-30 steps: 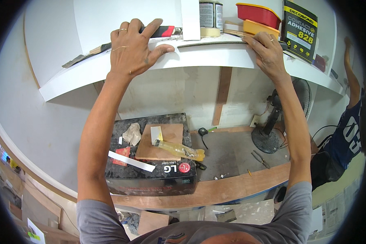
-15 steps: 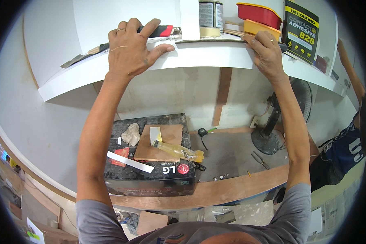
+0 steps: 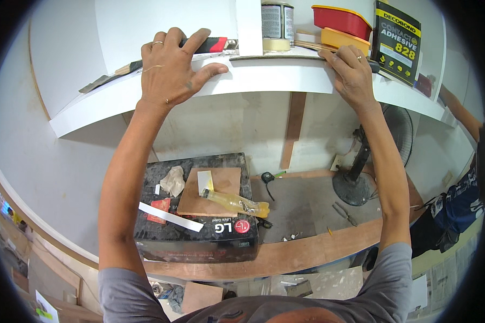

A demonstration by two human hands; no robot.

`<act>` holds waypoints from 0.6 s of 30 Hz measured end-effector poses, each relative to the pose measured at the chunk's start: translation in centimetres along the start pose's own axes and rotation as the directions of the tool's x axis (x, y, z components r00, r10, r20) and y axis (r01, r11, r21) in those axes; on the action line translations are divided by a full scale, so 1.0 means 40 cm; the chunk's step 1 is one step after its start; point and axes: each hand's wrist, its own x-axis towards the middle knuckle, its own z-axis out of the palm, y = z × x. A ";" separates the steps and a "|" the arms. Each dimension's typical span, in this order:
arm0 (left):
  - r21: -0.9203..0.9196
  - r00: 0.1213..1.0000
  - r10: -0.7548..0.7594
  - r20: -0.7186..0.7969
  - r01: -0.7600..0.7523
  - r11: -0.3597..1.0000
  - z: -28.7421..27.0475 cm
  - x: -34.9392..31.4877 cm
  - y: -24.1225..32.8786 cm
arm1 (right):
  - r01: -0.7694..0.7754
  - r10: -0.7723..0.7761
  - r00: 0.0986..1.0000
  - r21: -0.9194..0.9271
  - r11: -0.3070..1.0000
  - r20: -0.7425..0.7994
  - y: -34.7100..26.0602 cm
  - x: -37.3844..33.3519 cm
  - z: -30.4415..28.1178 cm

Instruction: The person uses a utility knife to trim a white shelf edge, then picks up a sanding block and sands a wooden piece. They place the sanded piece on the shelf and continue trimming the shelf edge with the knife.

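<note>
My left hand (image 3: 170,70) lies over the front edge of the white shelf (image 3: 264,78), its thumb stretched out apart from the fingers. A red-and-black handled cutter (image 3: 216,44) lies against its fingertips. Beside that hand, to the left, is a flat scraper-like blade (image 3: 99,82). My right hand (image 3: 354,72) is closed around a long, thin, dark flat file (image 3: 285,57), which lies along the shelf's edge. The file's black handle end sticks out right of the fingers.
The shelf carries a can (image 3: 278,21), a tape roll (image 3: 276,44), red and yellow tubs (image 3: 342,22) and a black adhesive pack (image 3: 397,43). Below are a black box (image 3: 194,253) bearing a bottle (image 3: 234,203), a fan (image 3: 353,185) and pliers (image 3: 346,213). A person (image 3: 458,204) stands right.
The view has shifted slightly. Both hands keep nearly the same places on the shelf edge. The person at the right has moved a little.
</note>
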 end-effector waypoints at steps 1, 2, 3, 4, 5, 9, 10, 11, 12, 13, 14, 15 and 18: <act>0.000 1.000 -0.006 0.003 0.006 1.000 0.000 0.001 0.003 | -0.008 0.008 1.000 -0.004 1.000 -0.001 -0.001 -0.004 0.001; -0.001 1.000 -0.012 0.006 0.012 1.000 -0.001 0.002 0.005 | -0.015 0.015 1.000 -0.008 1.000 -0.001 -0.002 -0.007 0.000; -0.004 1.000 -0.007 0.001 0.007 1.000 -0.002 0.000 0.004 | -0.011 0.011 1.000 0.002 1.000 -0.007 -0.013 -0.002 0.002; -0.007 1.000 -0.003 -0.005 0.003 1.000 -0.003 -0.001 0.000 | -0.006 0.006 1.000 0.012 1.000 -0.013 -0.031 0.011 0.007; -0.010 1.000 0.001 -0.010 -0.002 1.000 -0.002 -0.003 -0.001 | -0.002 0.002 1.000 0.022 1.000 -0.019 -0.042 0.015 0.010; -0.010 1.000 -0.009 0.005 0.009 1.000 -0.001 -0.004 0.000 | -0.008 0.008 0.998 0.013 1.000 -0.055 -0.021 -0.009 -0.002; -0.008 1.000 -0.011 0.004 0.011 1.000 0.002 -0.004 0.001 | 0.003 -0.002 0.998 0.020 1.000 -0.067 -0.019 -0.009 0.003; -0.007 1.000 -0.013 0.003 0.013 1.000 0.004 -0.003 0.002 | 0.014 -0.012 0.997 0.026 1.000 -0.079 -0.018 -0.007 0.005; -0.014 1.000 -0.012 0.012 0.012 1.000 0.003 -0.003 0.002 | 0.011 -0.011 0.998 0.012 1.000 -0.060 -0.027 0.000 0.008; -0.021 1.000 -0.011 0.020 0.011 1.000 0.002 -0.004 0.002 | 0.010 -0.010 0.999 -0.001 1.000 -0.041 -0.041 0.014 0.012; -0.029 1.000 -0.010 0.029 0.011 1.000 0.000 -0.004 0.002 | 0.008 -0.009 1.000 -0.015 1.000 -0.021 -0.049 0.021 0.014; -0.024 1.000 -0.009 0.027 0.010 1.000 -0.005 -0.002 -0.001 | -0.007 0.007 1.000 -0.011 1.000 -0.028 -0.042 0.011 0.014; -0.016 1.000 -0.005 0.016 0.005 1.000 -0.005 -0.002 0.000 | -0.024 0.024 0.999 -0.011 1.000 -0.036 -0.024 -0.019 0.012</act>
